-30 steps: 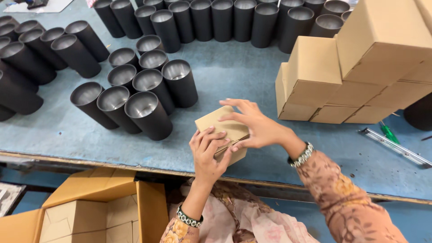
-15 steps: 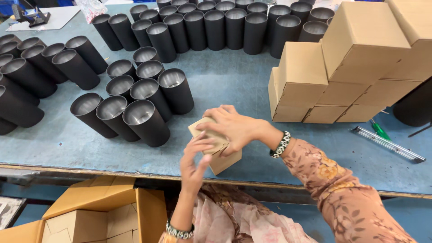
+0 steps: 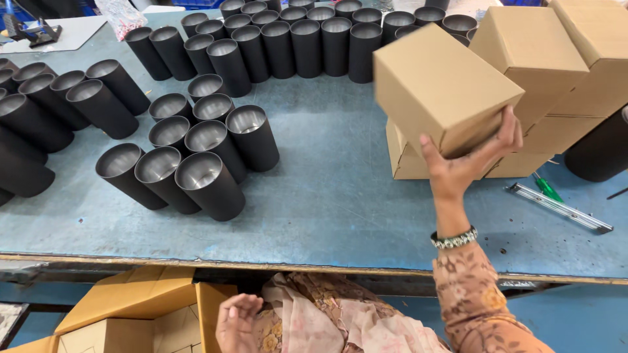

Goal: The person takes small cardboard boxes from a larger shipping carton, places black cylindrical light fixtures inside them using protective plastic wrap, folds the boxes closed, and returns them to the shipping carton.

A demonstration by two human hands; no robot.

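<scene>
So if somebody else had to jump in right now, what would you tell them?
Right hand: up over the table, holding a closed brown box from below, beside the stack of same boxes.
Left hand: empty, down below the table edge by the open carton.
On the blue table: many open black tubes, no box around them.
Done: one box closed and lifted.
Left: box not yet set on the stack.

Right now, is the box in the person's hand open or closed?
Closed. The cardboard box held up by the right hand shows flat, unbroken top and side faces, with no flap sticking up.
</scene>
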